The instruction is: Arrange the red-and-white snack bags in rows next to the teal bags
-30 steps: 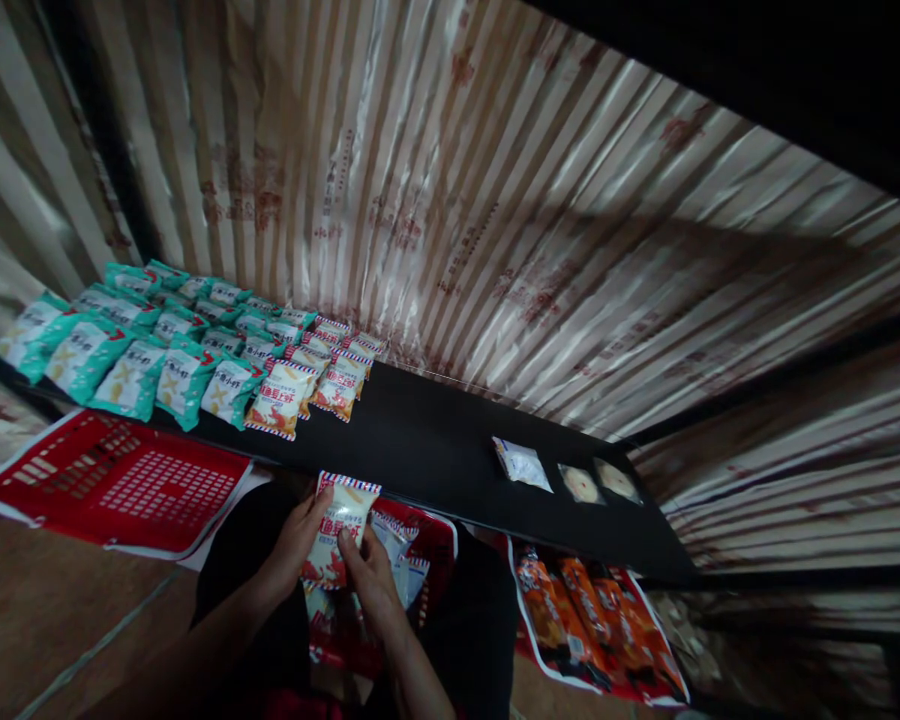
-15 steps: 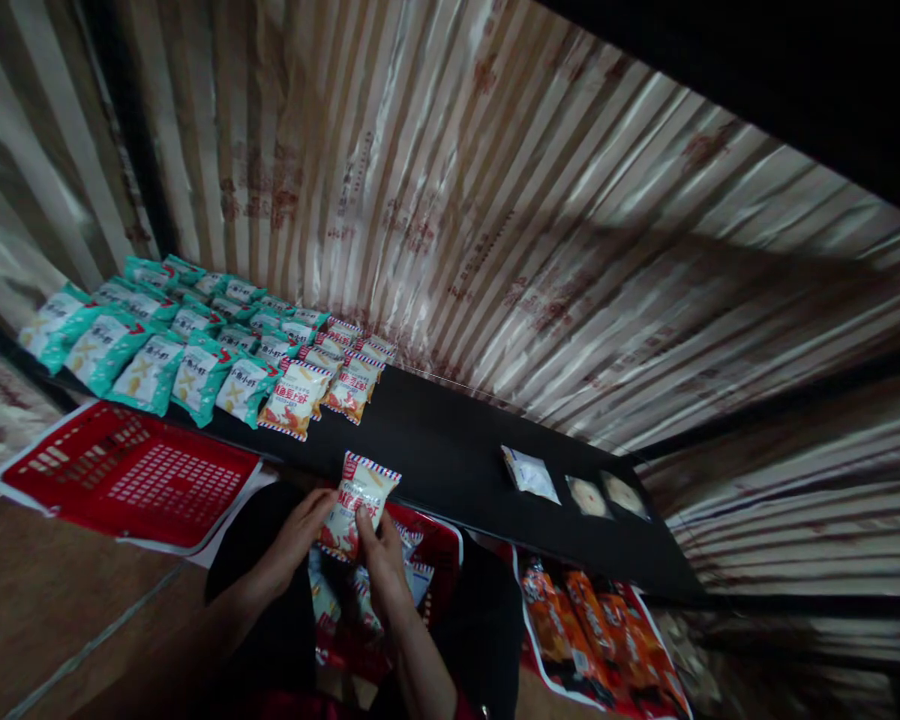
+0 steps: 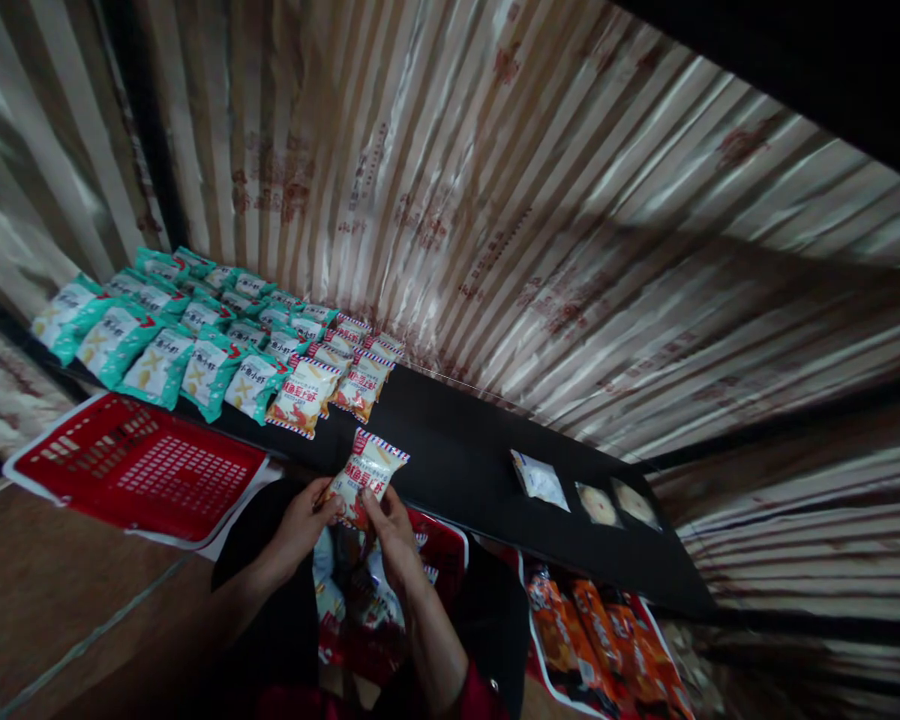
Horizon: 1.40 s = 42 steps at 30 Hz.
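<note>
Between my two hands is a white and red snack bag [image 3: 369,466] with a striped edge, its printed front turned up. My left hand [image 3: 309,520] grips its left lower side, and my right hand [image 3: 391,528] pinches its lower right with the thumb on the front. The bag is just in front of the black shelf [image 3: 450,430]. Similar red and white bags [image 3: 305,393] stand on the shelf to the left, beside rows of teal snack bags [image 3: 208,372]. Below my hands a red basket [image 3: 461,550] holds several more bags, partly hidden by my arms.
On the shelf's right part lie a white packet [image 3: 540,480] and two small clear packets [image 3: 598,504]. A red basket [image 3: 187,475] sits at the left below the shelf edge. Orange packages [image 3: 607,630] fill another basket at the right. Striped sheeting [image 3: 435,170] hangs behind the shelf.
The snack bag in my hands has moved slightly up and toward the shelf, both hands with it. The whole view has shifted a little.
</note>
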Tool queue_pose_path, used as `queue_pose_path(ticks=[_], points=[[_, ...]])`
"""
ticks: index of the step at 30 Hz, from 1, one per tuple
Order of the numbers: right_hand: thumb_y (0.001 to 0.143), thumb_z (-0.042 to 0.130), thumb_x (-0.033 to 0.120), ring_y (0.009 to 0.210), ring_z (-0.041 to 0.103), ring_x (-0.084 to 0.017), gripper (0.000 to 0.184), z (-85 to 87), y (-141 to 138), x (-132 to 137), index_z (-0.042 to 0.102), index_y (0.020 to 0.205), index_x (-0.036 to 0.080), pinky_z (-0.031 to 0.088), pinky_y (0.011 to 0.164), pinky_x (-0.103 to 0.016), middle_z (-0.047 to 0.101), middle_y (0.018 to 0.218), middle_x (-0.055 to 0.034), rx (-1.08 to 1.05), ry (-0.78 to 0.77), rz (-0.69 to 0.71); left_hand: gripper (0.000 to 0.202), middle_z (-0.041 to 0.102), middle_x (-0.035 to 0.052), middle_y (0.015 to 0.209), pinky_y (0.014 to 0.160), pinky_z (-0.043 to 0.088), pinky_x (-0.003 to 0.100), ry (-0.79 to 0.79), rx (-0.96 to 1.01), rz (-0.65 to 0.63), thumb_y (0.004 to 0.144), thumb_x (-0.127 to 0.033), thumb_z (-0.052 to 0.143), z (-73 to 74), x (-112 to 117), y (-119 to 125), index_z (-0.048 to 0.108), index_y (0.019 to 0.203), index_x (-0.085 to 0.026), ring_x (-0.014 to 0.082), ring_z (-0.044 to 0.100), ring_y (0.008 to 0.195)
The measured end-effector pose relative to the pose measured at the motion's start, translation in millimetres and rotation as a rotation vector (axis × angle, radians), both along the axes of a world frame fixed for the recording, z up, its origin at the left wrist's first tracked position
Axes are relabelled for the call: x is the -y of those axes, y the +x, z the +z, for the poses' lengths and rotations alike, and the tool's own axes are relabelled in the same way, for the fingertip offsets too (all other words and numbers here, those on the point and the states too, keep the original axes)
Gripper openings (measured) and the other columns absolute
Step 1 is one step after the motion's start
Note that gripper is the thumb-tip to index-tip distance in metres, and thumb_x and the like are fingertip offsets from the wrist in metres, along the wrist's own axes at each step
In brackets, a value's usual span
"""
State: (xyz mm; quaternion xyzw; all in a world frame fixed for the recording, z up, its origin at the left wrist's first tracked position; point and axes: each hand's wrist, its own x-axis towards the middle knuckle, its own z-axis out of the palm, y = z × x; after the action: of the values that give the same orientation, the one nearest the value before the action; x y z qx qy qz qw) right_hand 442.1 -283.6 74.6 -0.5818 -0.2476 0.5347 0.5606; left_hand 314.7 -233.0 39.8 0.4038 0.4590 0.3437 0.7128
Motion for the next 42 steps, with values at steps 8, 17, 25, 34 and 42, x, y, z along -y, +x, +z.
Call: queue_pose_path(ticks=[8, 17, 25, 34, 42], points=[[0.060, 0.079, 0.043, 0.081, 0.068, -0.021, 0.051, -10.3, 12, -12, 0.060, 0.098, 0.016, 0.051, 0.081, -0.035, 0.072, 0.092, -0.0075, -0.012, -0.039, 0.064, 0.052, 0.068, 0.0108, 0.093, 0.057, 0.045, 0.026, 0.077, -0.081, -0.010, 0.062, -0.046, 0.063, -9.4, -18, -2, 0.059, 0.102, -0.012, 0.0210, 0.063, 0.076], [0.056, 0.078, 0.037, 0.076, 0.066, -0.020, 0.043, -14.1, 17, -38, 0.059, 0.089, 0.018, 0.051, 0.076, -0.033, 0.071, 0.083, -0.0038, 0.056, -0.032, -0.016, 0.049, 0.067, 0.0114, 0.099, 0.076, 0.052, 0.036, 0.239, -0.153, 0.073, 0.068, -0.045, 0.060, -31.1, -36, 10, 0.058, 0.104, -0.012, 0.0235, 0.065, 0.087], [0.060, 0.072, 0.037, 0.074, 0.064, -0.017, 0.037, -26.4, 27, -66, 0.058, 0.089, 0.019, 0.050, 0.076, -0.031, 0.070, 0.082, -0.0019, 0.183, 0.019, -0.056, 0.035, 0.056, 0.0119, 0.119, 0.094, 0.047, 0.043, 0.709, -0.613, 0.182, 0.082, -0.027, 0.047, -25.0, -27, 10, 0.057, 0.114, -0.017, 0.0242, 0.054, 0.112], [0.065, 0.069, 0.034, 0.080, 0.065, -0.018, 0.033, -41.4, 33, -106, 0.060, 0.093, 0.021, 0.051, 0.076, -0.031, 0.072, 0.088, -0.0022, 0.319, 0.073, -0.062, 0.042, 0.045, 0.0116, 0.139, 0.107, 0.038, 0.045, 1.036, -0.779, 0.010, 0.086, -0.015, 0.037, -28.9, -27, 14, 0.048, 0.126, -0.015, 0.0234, 0.039, 0.130], [0.067, 0.068, 0.033, 0.086, 0.065, -0.020, 0.035, -43.6, 25, -125, 0.063, 0.101, 0.023, 0.050, 0.080, -0.032, 0.072, 0.095, -0.0017, 0.379, 0.102, -0.005, 0.042, 0.038, 0.0133, 0.144, 0.109, 0.036, 0.044, 1.065, -0.845, -0.052, 0.086, -0.013, 0.036, -31.1, -41, 12, 0.049, 0.126, -0.013, 0.0248, 0.034, 0.134]])
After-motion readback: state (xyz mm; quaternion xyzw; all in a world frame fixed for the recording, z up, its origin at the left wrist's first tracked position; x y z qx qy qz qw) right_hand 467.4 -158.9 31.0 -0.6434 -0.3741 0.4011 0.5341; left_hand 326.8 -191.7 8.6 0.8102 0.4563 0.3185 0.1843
